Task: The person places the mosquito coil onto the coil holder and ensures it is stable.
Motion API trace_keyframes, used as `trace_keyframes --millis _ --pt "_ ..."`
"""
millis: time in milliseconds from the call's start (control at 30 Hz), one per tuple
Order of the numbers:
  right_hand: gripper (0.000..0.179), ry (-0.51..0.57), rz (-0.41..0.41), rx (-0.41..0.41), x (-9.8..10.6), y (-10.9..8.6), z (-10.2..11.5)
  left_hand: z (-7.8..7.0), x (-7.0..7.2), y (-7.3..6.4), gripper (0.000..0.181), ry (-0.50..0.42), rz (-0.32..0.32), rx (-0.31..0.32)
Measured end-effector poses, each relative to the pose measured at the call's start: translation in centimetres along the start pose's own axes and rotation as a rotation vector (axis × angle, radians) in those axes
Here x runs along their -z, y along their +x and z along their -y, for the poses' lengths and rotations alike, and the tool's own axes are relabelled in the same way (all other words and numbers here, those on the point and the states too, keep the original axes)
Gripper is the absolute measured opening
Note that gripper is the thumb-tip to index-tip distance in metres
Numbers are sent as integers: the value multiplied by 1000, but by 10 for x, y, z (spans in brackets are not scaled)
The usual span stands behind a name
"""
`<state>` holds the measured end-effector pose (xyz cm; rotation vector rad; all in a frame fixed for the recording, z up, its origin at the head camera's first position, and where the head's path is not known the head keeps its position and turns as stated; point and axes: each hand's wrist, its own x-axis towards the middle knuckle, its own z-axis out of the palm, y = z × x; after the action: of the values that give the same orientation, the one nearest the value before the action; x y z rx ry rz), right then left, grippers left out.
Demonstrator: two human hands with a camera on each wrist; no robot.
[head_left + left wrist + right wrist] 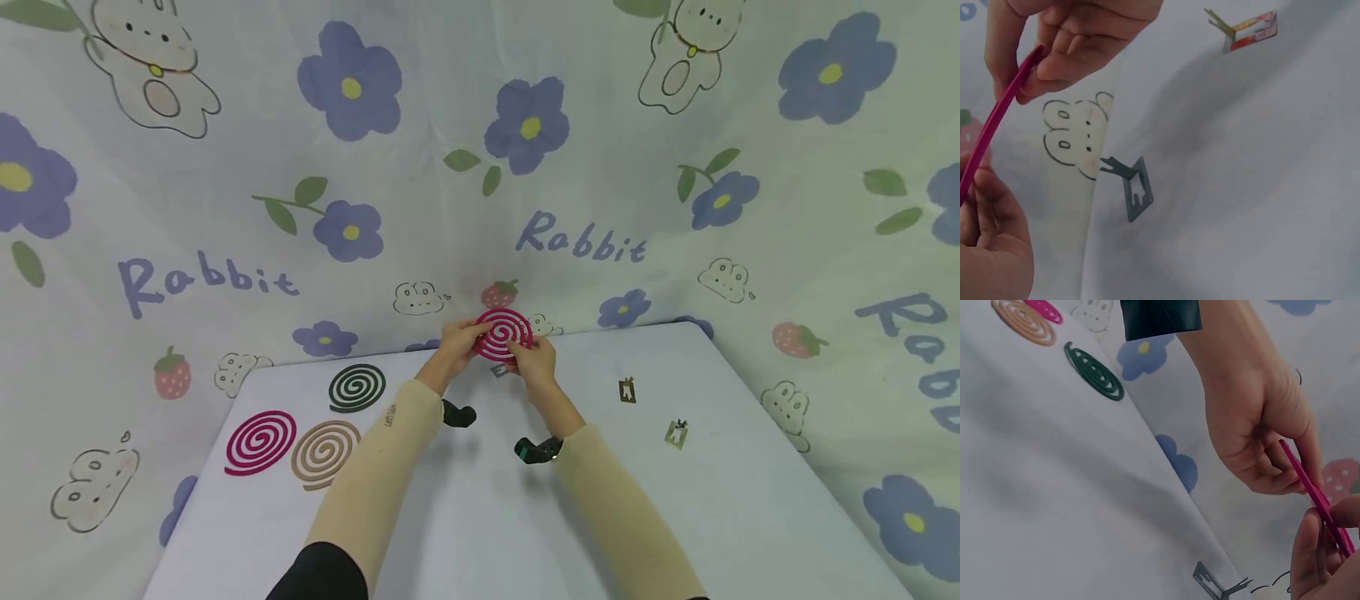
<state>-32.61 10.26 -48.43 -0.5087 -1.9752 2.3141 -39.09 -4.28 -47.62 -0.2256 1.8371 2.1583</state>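
Observation:
A magenta mosquito coil (502,333) is held up near the table's far edge, its flat spiral facing the head camera. My left hand (456,346) pinches its left rim between thumb and fingers. On the opposite rim, my right hand (537,363) grips it the same way, thumb over the front. In the left wrist view the coil (990,132) shows edge-on between both hands. Below them on the table lies a small grey metal coil stand (1139,190) with a bent-up prong, partly hidden by the right hand in the head view.
On the left of the table lie a green coil (357,388), another magenta coil (261,442) and a tan coil (325,451), partly behind the left sleeve. Two gold-coloured stands, one farther back (627,390) and one nearer (677,434), are on the right. A patterned cloth (435,200) hangs behind.

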Motion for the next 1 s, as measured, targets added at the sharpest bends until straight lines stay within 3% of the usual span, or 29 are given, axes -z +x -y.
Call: trace_keyframes --millis 200,600,833,1000 --pt "37 6 -41 -12 1 0 -6 9 -4 2 41 4 24 10" --pt "38 -27 -33 -62 0 9 -27 29 -2 14 46 33 22 35" --pt "38 -9 -82 -109 0 17 -40 41 -3 21 46 8 17 29" --pt "40 -9 -114 -123 3 19 -46 44 -4 22 47 40 19 51"
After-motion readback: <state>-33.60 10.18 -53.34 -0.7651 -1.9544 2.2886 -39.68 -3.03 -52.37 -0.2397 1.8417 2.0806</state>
